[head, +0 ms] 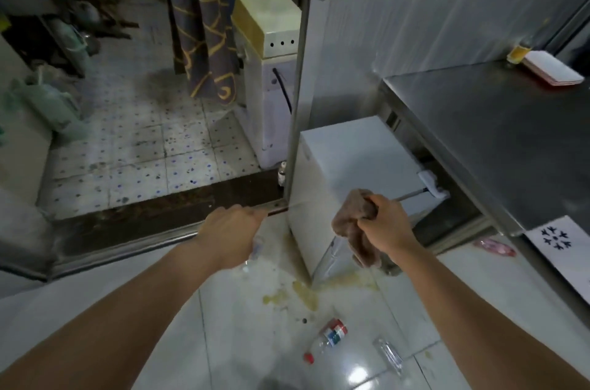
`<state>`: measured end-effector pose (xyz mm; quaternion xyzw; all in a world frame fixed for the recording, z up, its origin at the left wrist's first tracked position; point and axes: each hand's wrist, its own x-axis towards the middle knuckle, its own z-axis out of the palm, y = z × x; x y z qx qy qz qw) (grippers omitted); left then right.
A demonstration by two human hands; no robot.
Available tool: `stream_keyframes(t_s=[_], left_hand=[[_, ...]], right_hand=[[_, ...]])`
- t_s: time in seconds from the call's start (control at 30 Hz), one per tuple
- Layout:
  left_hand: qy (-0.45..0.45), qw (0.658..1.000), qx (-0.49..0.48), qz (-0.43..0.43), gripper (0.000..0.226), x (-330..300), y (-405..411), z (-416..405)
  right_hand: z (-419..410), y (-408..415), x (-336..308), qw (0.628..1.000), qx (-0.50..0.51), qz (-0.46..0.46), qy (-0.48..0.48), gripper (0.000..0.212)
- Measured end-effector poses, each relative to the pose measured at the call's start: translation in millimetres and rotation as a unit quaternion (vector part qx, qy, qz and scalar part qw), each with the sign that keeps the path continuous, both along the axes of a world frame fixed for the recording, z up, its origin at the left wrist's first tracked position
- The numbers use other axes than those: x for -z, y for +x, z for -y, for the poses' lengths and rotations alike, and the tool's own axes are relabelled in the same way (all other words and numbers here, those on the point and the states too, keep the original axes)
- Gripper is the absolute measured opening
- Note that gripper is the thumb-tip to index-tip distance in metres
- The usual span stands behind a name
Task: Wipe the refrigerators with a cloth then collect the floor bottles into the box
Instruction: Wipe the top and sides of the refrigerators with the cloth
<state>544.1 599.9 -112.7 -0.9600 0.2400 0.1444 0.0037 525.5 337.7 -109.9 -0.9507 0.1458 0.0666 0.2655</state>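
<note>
My right hand grips a crumpled brown cloth just in front of a low white refrigerator. My left hand is stretched out over the floor by the doorway threshold, and a clear plastic bottle shows under its palm, held in its fingers. Another clear bottle leans against the white refrigerator's front corner. On the tiles near me lie a red-capped bottle with a red label and a flat clear bottle. A tall steel refrigerator stands behind.
A steel counter unit with a snowflake sticker fills the right side. A pink wrapper lies under it. Yellow stains mark the floor. A small bottle stands by the door frame; a curtain hangs beyond.
</note>
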Motion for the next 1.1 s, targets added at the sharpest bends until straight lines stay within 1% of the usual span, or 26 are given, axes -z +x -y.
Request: stream_keyframes(t_s=[0.13, 0.2, 0.3, 0.43, 0.5, 0.63, 0.73, 0.87, 0.97, 1.03, 1.1], left_hand=[[0.000, 0.999, 0.043, 0.002, 0.045, 5.2, 39.2, -3.9], [0.006, 0.997, 0.071, -0.001, 0.048, 7.5, 62.5, -0.6], [0.009, 0.994, 0.111, 0.014, 0.048, 14.7, 97.2, 0.9], [0.011, 0.988, 0.151, 0.003, 0.047, 30.2, 138.9, -1.0], [0.005, 0.986, 0.169, -0.003, 0.047, 37.6, 163.1, 2.6], [-0.012, 0.976, 0.218, -0.018, 0.044, 51.4, 206.8, 23.5], [-0.005, 0.958, 0.288, -0.010, 0.042, 67.8, 231.4, 41.7], [-0.026, 0.920, 0.392, -0.007, 0.044, 87.5, 265.9, 58.4], [-0.059, 0.886, 0.459, -0.023, 0.047, 100.5, 292.2, 62.6], [-0.067, 0.862, 0.501, -0.023, 0.046, 107.5, 306.9, 64.1], [-0.070, 0.845, 0.529, -0.019, 0.044, 113.1, 317.4, 67.3]], right_hand=[[-9.9, 17.8, 5.8, 0.998, 0.053, -0.018, 0.010, 0.042], [-11.7, 33.4, 11.6, 0.997, 0.075, -0.020, 0.019, 0.046], [-18.1, 63.9, 24.0, 0.993, 0.109, 0.002, 0.039, 0.045], [-33.8, 99.4, 40.5, 0.985, 0.151, 0.021, 0.080, 0.042], [-35.1, 114.5, 46.6, 0.981, 0.172, 0.036, 0.083, 0.044], [-31.0, 133.5, 55.5, 0.963, 0.254, 0.040, 0.079, 0.043], [-34.5, 139.8, 62.0, 0.941, 0.325, 0.049, 0.083, 0.042], [-49.6, 145.4, 65.7, 0.906, 0.410, 0.056, 0.091, 0.052], [-65.1, 143.2, 67.5, 0.863, 0.495, 0.054, 0.088, 0.056], [-76.6, 137.6, 70.0, 0.836, 0.540, 0.058, 0.083, 0.054], [-85.6, 129.9, 75.3, 0.815, 0.570, 0.067, 0.082, 0.052]])
